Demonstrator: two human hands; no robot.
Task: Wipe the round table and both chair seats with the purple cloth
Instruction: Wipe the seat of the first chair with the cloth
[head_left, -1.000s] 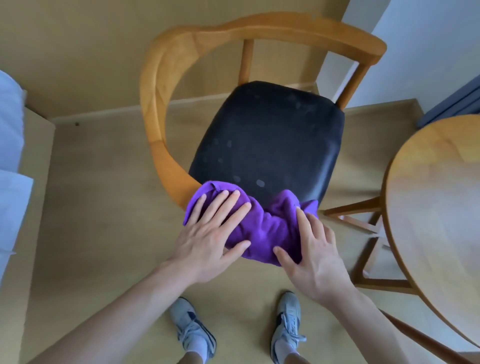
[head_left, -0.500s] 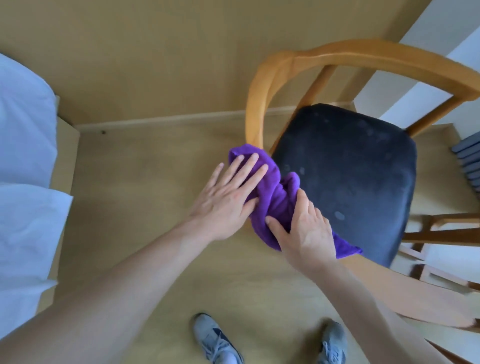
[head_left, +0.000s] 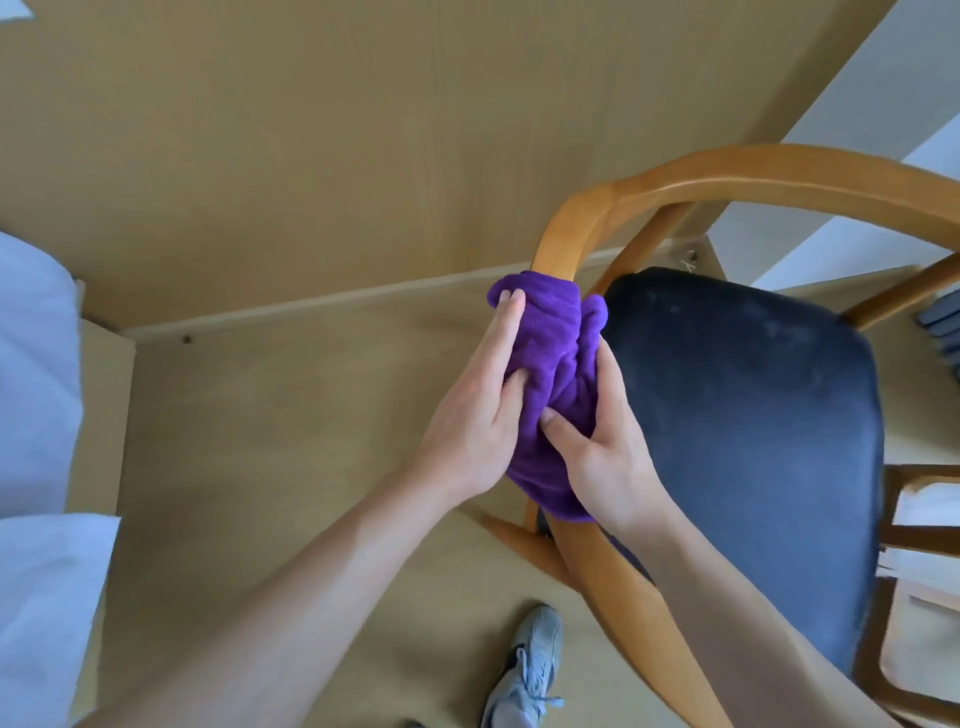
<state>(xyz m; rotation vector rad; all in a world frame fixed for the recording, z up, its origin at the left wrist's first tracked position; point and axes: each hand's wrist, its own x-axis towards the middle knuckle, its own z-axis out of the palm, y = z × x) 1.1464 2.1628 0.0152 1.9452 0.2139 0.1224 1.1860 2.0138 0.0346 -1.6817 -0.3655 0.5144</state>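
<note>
The purple cloth (head_left: 553, 374) is bunched over the left wooden armrest (head_left: 558, 249) of a chair with a black padded seat (head_left: 748, 431). My left hand (head_left: 475, 415) lies on the cloth's left side, fingers along it and thumb pressing into the fabric. My right hand (head_left: 602, 447) grips the cloth from the right, fingers wrapped round it beside the seat's left edge. The round table is out of view.
White bedding (head_left: 36, 415) fills the left edge. A tan wall panel (head_left: 363, 130) and skirting run behind the chair. A second wooden frame (head_left: 919, 525) stands at the right edge. My grey shoe (head_left: 530, 665) is on the beige floor below.
The cloth has moved from the seat's front edge up onto the left armrest, both hands travelling with it. My hands went from lying flat on it to closing round it. The view swung left.
</note>
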